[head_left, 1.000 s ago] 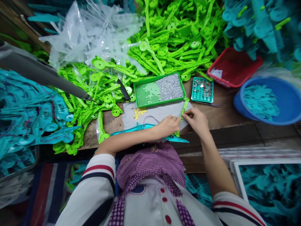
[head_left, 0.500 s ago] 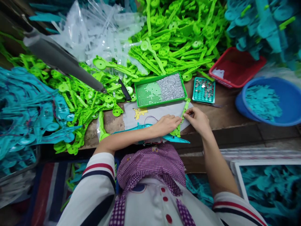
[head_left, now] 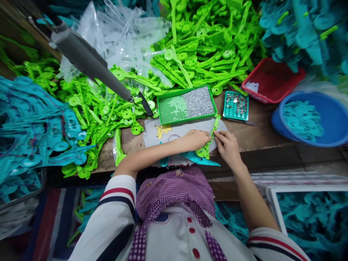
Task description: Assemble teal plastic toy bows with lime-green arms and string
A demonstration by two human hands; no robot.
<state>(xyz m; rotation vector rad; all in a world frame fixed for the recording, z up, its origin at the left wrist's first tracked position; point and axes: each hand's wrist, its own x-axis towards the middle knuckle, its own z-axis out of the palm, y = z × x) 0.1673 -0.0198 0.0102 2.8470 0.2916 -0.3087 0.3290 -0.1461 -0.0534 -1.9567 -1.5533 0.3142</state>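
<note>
Green part: one, between the hands, across one teal part.
Left hand: gripping it, seemingly to steady it.
Right hand: fingertips at its edge; can't tell if pinching.
Trays: two, green tray and small teal tray, just beyond the hands, probably for short reach.
Green pile: farther beyond, uncountable.

A part sits between the hands, over a cloth on the table. Just beyond lie a tray of metal pieces and, behind it, heaped parts; right of the hands, a smaller tray, basin and bucket; left, a screwdriver.
</note>
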